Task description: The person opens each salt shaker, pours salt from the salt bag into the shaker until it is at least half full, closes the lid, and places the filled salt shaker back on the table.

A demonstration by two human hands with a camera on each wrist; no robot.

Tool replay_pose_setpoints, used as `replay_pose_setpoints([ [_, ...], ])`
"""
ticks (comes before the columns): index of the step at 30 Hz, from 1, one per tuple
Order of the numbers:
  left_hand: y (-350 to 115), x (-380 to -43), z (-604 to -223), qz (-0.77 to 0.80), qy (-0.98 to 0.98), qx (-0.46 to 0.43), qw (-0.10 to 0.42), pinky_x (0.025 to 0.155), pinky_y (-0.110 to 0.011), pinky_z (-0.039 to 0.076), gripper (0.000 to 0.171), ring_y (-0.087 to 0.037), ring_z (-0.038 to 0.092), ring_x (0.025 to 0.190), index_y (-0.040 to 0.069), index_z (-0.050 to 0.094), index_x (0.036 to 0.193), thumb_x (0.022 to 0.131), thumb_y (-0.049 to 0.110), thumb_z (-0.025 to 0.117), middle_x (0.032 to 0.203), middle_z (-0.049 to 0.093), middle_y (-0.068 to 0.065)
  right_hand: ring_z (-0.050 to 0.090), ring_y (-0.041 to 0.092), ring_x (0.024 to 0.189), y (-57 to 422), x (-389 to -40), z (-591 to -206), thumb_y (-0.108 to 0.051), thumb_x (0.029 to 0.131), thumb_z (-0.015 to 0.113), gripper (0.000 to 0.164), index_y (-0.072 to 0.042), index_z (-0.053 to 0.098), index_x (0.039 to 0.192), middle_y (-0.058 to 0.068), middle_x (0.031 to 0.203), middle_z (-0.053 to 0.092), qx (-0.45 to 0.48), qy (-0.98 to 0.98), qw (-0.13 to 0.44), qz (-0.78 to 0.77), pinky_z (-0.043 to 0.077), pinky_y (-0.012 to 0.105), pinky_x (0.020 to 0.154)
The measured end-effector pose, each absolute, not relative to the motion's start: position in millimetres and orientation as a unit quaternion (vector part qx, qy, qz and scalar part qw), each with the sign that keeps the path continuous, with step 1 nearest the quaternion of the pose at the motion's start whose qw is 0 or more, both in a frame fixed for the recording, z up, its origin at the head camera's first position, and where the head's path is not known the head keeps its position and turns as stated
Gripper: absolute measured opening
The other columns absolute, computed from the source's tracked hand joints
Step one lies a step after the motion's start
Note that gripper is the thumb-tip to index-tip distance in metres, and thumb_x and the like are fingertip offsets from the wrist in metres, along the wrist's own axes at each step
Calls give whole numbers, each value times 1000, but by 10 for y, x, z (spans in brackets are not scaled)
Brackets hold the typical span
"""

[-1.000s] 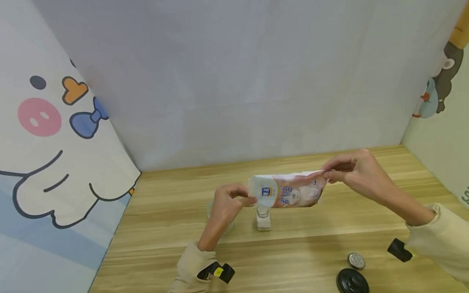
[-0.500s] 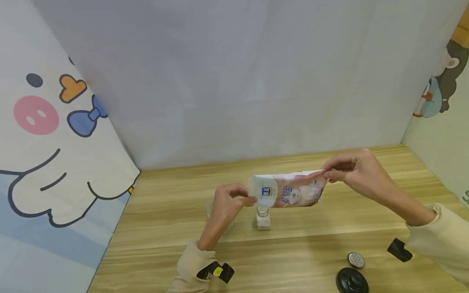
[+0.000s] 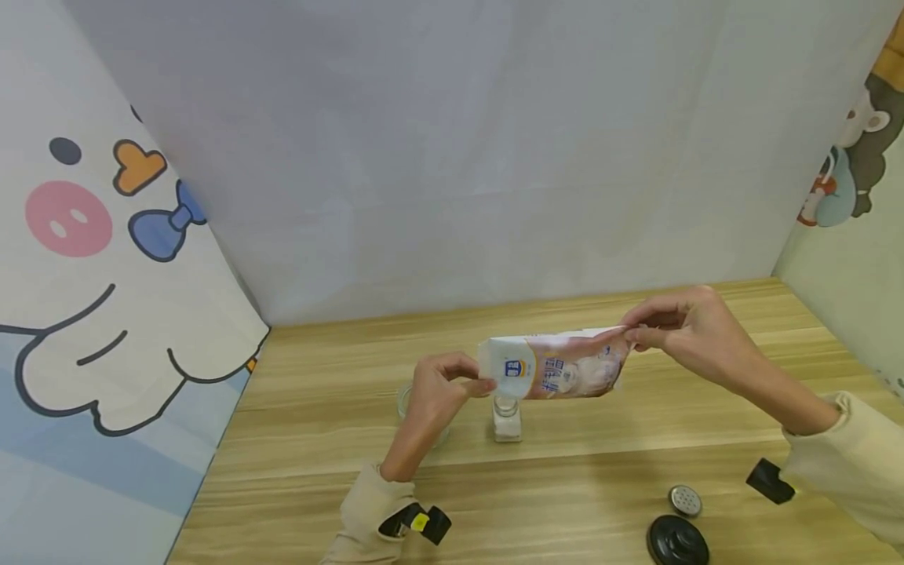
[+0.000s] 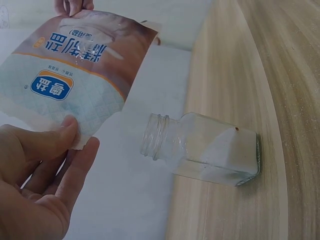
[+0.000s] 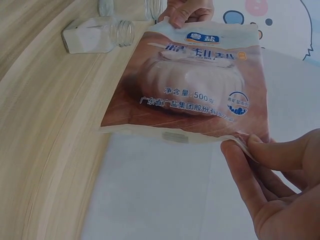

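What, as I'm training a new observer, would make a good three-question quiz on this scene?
1. The right hand pinches the brown-and-pale-blue printed plastic packet. The left hand: A. hangs idle; B. pinches the same packet; C. lies flat.
2. True or false: the square clear glass jar is capped.
3. What lies beside the round black lid-like piece?

Key: 1. B. 2. False: its threaded neck is bare. 3. A round silver perforated disc.

Facing me, a grey wall (image 3: pixel 452 157) rises behind the wooden table (image 3: pixel 318 408). The left wall (image 3: pixel 63 47) wears a white cartoon creature (image 3: pixel 63 306) — the right wall (image 3: pixel 847 306), a smaller figure (image 3: pixel 865 149).
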State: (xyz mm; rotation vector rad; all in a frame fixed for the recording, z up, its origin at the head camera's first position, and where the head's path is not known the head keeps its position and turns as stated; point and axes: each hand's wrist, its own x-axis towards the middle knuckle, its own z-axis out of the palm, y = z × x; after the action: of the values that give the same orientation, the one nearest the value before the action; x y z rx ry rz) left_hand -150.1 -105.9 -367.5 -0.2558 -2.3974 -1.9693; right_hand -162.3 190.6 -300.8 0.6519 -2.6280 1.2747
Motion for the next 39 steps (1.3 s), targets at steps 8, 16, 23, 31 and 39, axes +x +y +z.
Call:
replay_pose_setpoints([
  [8,-1056,-1497,-3675,-636,-767,-83,14,71,-31,57,7,-26,66,80,-9,67,77,74,-7,73,82,69,-18,67,15,68,1909,-1627,-3005,2,85,66,8,-2,72,89,10,85,70,221,-874,75,426,57,28,59],
  [16,-1055,-1501,-3681,-638,-765,-85,13,70,-31,58,7,-24,65,80,-9,67,77,74,-7,73,82,68,-18,67,16,68,1916,-1629,-3014,2,85,66,8,-1,72,90,12,87,70,219,-871,74,434,57,27,58],
  [23,-1060,-1507,-3685,-638,-765,-86,14,70,-30,58,7,-25,65,80,-9,67,76,74,-7,74,82,68,-19,66,14,67,1913,-1636,-3027,2,85,67,8,-1,72,91,12,87,70,216,-871,76,434,57,27,58],
  [31,-1055,-1513,-3681,-637,-766,-86,16,69,-31,58,7,-27,66,80,-9,67,76,74,-7,73,82,68,-18,66,15,68,1920,-1645,-3025,3,85,66,9,-2,72,90,11,86,70,216,-874,77,427,57,27,58],
  [39,-1037,-1501,-3648,-641,-763,-82,11,70,-32,58,6,-30,65,83,-10,67,77,75,-8,72,83,68,-18,66,13,68,1926,-1655,-3027,2,85,67,9,-1,72,91,12,88,70,212,-872,74,435,56,26,58],
])
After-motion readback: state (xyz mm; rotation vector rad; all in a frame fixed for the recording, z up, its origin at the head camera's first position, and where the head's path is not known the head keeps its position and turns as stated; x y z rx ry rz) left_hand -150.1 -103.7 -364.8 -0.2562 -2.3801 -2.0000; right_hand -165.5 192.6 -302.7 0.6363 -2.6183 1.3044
